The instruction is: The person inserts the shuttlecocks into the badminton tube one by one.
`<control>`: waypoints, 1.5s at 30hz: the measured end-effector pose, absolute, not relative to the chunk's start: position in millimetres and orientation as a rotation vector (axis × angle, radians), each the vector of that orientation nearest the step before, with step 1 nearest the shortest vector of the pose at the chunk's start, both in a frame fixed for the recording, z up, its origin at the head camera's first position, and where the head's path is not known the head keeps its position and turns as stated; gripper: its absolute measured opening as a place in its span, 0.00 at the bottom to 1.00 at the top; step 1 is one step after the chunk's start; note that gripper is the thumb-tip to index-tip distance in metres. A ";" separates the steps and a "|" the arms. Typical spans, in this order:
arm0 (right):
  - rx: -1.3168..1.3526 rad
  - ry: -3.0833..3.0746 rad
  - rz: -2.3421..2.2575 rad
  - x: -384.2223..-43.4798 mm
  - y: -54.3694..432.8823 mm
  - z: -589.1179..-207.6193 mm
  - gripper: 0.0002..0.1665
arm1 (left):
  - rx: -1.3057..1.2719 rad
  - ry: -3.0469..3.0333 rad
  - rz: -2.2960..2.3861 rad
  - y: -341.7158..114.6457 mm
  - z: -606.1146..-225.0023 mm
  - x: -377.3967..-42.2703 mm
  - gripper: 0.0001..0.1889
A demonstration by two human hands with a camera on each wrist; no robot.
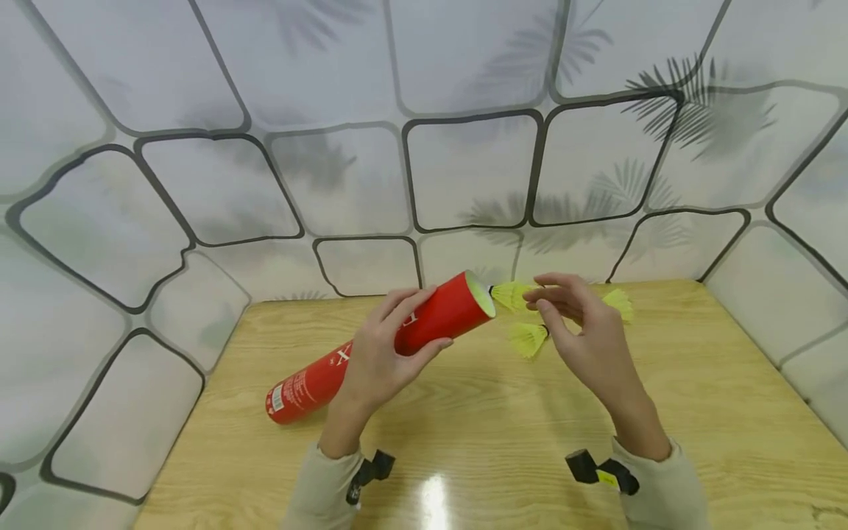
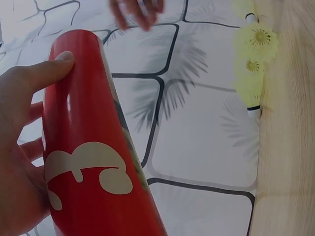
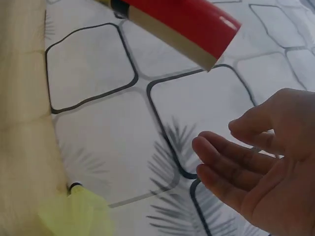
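My left hand [image 1: 372,361] grips a red shuttlecock tube [image 1: 452,315], fingers over its top and thumb along the near side. The tube tilts up to the right, and its uncovered pale mouth faces my right hand [image 1: 592,340]. That right hand hovers beside the mouth with relaxed, slightly bent fingers; the right wrist view shows nothing in its palm. Yellow shuttlecocks lie past it: one [image 1: 509,295] behind the tube mouth, another [image 1: 528,339] nearer me, and a third [image 1: 619,303] partly covered by the right hand.
A light wooden table [image 1: 464,412] carries everything. Behind it and at both sides stands a pale wall covering [image 1: 358,177] with grey outlines and leaf shadows. Dark wrist cameras [image 1: 599,471] sit on both sleeves.
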State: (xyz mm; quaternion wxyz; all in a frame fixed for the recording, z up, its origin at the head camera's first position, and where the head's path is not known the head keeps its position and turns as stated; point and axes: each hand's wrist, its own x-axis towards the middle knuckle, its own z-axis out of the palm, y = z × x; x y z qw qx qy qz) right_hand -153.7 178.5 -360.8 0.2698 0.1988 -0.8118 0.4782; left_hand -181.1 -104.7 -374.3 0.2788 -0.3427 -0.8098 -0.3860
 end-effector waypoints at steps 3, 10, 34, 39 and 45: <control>0.415 -2.356 1.235 -169.2 180.9 -383.8 0.20 | -0.888 -2.190 -1.031 -107.1 -376.8 -185.1 0.35; 0.260 -2.733 1.292 -191.6 174.6 -435.6 0.31 | -0.868 -2.217 -1.049 -108.1 -378.8 -187.2 0.35; -0.043 -2.558 1.129 -195.1 215.9 -434.7 0.12 | -0.872 -2.217 -1.034 -109.2 -378.1 -186.7 0.35; -0.002 -2.503 1.121 -193.6 220.6 -425.9 0.12 | -0.869 -2.218 -1.031 -109.0 -378.2 -186.7 0.35; 0.068 -2.418 1.152 -189.2 222.1 -412.6 0.12 | -0.874 -2.218 -1.028 -108.6 -378.8 -187.6 0.36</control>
